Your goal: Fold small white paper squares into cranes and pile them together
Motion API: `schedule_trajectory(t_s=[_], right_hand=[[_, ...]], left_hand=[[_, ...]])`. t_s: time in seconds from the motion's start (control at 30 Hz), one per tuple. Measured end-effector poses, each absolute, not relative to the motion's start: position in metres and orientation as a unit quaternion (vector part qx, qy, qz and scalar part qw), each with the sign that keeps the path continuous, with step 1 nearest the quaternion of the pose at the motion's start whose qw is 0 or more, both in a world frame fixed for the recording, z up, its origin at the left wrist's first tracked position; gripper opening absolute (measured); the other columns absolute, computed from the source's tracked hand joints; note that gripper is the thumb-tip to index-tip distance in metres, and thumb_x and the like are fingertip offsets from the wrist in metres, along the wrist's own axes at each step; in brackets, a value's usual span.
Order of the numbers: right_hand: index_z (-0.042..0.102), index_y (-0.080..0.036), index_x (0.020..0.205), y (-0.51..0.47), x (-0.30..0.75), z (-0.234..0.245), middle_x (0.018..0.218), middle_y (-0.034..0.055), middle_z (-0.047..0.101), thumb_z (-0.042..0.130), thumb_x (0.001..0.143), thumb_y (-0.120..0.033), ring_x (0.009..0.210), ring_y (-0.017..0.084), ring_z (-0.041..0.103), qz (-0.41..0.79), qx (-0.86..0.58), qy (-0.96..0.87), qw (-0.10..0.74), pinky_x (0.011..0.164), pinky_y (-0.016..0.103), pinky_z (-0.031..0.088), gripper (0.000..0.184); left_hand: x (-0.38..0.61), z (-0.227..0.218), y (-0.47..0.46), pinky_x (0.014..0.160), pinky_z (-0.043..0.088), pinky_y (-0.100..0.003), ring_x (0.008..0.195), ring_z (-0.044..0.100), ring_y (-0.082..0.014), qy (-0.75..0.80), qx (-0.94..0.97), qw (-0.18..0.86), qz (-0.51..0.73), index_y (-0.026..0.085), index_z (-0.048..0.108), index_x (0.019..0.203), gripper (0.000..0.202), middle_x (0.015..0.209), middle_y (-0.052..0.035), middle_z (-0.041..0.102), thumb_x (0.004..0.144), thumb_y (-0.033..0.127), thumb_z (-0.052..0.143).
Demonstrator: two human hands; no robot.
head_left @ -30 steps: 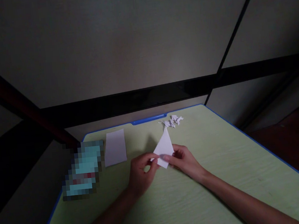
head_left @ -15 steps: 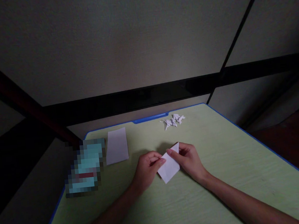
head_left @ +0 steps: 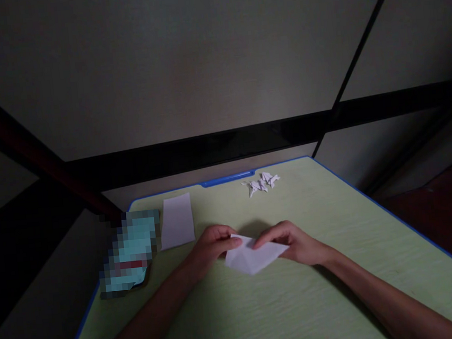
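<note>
A folded piece of white paper (head_left: 253,260) is held between both hands over the middle of the green table. My left hand (head_left: 213,244) pinches its upper left corner, thumb on top and fingers behind. My right hand (head_left: 292,241) grips the right part, its thumb lying across the upper face and the other fingers beneath. One pointed corner sticks out to the right, over the right hand. The paper's underside and most fingertips are hidden.
Several small folded paper figures (head_left: 261,183) lie near the far edge. A stack of white paper (head_left: 176,220) is at the left, beside a pixelated flat device (head_left: 132,248). The table (head_left: 240,317) has a blue rim and a blue handle (head_left: 228,179); a panelled wall (head_left: 194,87) stands behind.
The paper has turned and now looks wider, with its point swung from upper right to right. My left hand has shifted slightly left, and my right hand has moved right and tilted flatter.
</note>
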State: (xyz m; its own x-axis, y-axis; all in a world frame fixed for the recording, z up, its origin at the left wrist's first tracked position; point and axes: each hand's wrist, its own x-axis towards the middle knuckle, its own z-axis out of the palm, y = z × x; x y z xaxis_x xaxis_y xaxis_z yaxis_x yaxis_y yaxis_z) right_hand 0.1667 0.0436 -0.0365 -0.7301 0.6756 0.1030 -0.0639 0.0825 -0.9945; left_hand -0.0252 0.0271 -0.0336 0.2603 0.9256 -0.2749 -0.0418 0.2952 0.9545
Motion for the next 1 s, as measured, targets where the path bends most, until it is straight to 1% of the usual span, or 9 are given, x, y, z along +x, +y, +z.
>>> schedule_trajectory(t_s=[0.1,0.2,0.27,0.33,0.4,0.47,0.57,0.67,1.0], right_hand=[[0.065,-0.015,0.084,0.044,0.169,-0.036,0.064,0.0008,0.061,0.052,0.072,-0.017,0.049,0.007,0.048,0.639,-0.219,-0.71,0.198,0.047,0.019,0.038,0.019],[0.063,-0.014,0.09,0.044,0.167,-0.036,0.067,0.0016,0.061,0.051,0.073,-0.019,0.053,0.007,0.049,0.62,-0.207,-0.739,0.166,0.051,0.02,0.038,0.022],[0.065,-0.012,0.084,0.044,0.165,-0.036,0.068,0.0023,0.06,0.052,0.072,-0.02,0.058,0.009,0.049,0.617,-0.199,-0.739,0.181,0.055,0.022,0.039,0.019],[0.064,-0.01,0.069,0.044,0.161,-0.037,0.062,0.0011,0.055,0.053,0.072,-0.024,0.055,0.008,0.047,0.617,-0.205,-0.727,0.22,0.053,0.021,0.037,0.018],[0.058,-0.01,0.054,0.042,0.157,-0.037,0.055,-0.0017,0.047,0.052,0.072,-0.027,0.048,0.006,0.04,0.611,-0.227,-0.711,0.264,0.044,0.018,0.031,0.026],[0.05,-0.011,0.048,0.04,0.152,-0.037,0.05,-0.0043,0.039,0.049,0.074,-0.03,0.043,0.005,0.033,0.6,-0.255,-0.701,0.288,0.039,0.018,0.024,0.032],[0.042,-0.014,0.049,0.035,0.147,-0.038,0.046,-0.0058,0.033,0.04,0.078,-0.032,0.041,0.005,0.028,0.581,-0.295,-0.696,0.302,0.039,0.019,0.021,0.035],[0.037,-0.015,0.05,0.032,0.144,-0.039,0.048,-0.0058,0.03,0.039,0.079,-0.031,0.044,0.006,0.026,0.54,-0.336,-0.704,0.317,0.04,0.019,0.021,0.032],[0.033,-0.017,0.049,0.031,0.141,-0.042,0.048,-0.0054,0.028,0.037,0.074,-0.021,0.046,0.007,0.025,0.468,-0.383,-0.723,0.334,0.041,0.019,0.021,0.026]], left_hand=[[-0.026,-0.03,0.027,0.039,0.027,-0.016,0.041,0.043,-0.0054,0.482,0.497,0.641,0.331,0.01,0.058,0.056,0.011,0.045,0.003,0.053,0.055,0.02,0.062],[-0.022,-0.03,0.025,0.041,0.029,-0.017,0.042,0.045,-0.0069,0.484,0.503,0.639,0.324,0.01,0.057,0.056,0.014,0.047,0.0014,0.054,0.056,0.023,0.061],[-0.018,-0.03,0.025,0.041,0.03,-0.018,0.043,0.046,-0.0078,0.485,0.508,0.63,0.332,0.01,0.057,0.054,0.016,0.048,-0.0001,0.055,0.056,0.025,0.061],[-0.015,-0.031,0.024,0.042,0.03,-0.018,0.043,0.046,-0.0082,0.487,0.507,0.618,0.353,0.009,0.056,0.052,0.018,0.048,-0.0007,0.056,0.055,0.027,0.06],[-0.012,-0.032,0.022,0.041,0.029,-0.018,0.042,0.045,-0.0081,0.489,0.498,0.61,0.376,0.01,0.055,0.051,0.019,0.048,-0.0004,0.055,0.055,0.028,0.06],[-0.011,-0.033,0.022,0.041,0.028,-0.018,0.042,0.043,-0.0078,0.495,0.491,0.603,0.388,0.01,0.055,0.051,0.018,0.046,0.0004,0.054,0.055,0.028,0.059],[-0.009,-0.034,0.021,0.041,0.026,-0.018,0.042,0.041,-0.0073,0.512,0.49,0.581,0.401,0.01,0.057,0.054,0.017,0.045,0.0019,0.052,0.056,0.027,0.056],[-0.008,-0.035,0.02,0.042,0.026,-0.018,0.043,0.039,-0.0073,0.516,0.489,0.572,0.409,0.011,0.058,0.056,0.017,0.045,0.003,0.048,0.058,0.026,0.053],[-0.008,-0.041,0.019,0.044,0.026,-0.019,0.044,0.037,-0.0074,0.495,0.512,0.574,0.404,0.012,0.053,0.054,0.019,0.043,0.0048,0.041,0.063,0.029,0.051]])
